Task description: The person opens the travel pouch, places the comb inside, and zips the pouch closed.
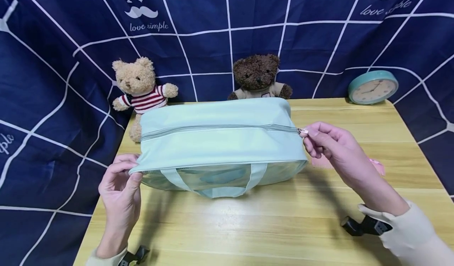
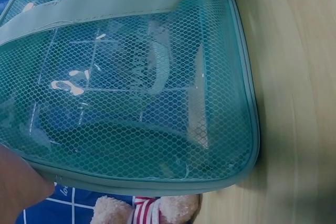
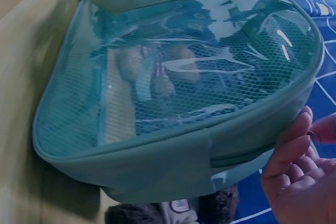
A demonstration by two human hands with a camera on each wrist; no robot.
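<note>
A light mint-green bag (image 1: 220, 146) stands on the wooden table, its long zipper (image 1: 213, 128) running across the top and looking closed. Its sides are see-through, with mesh (image 2: 131, 87) in the left wrist view and clear plastic (image 3: 210, 77) in the right wrist view. A strap handle (image 1: 227, 192) hangs at the near side. My left hand (image 1: 122, 187) pinches the bag's near left top corner between thumb and fingers. At the right end of the zipper, my right hand (image 1: 337, 147) pinches the metal zipper pull (image 1: 303, 131).
Behind the bag sit a beige teddy bear (image 1: 136, 80) in a striped top and a dark brown teddy bear (image 1: 257, 73). A teal round clock (image 1: 374, 88) stands at the back right. A pink comb (image 1: 320, 162) lies partly under my right hand. Dark blue checked cloth (image 1: 202, 10) surrounds the table.
</note>
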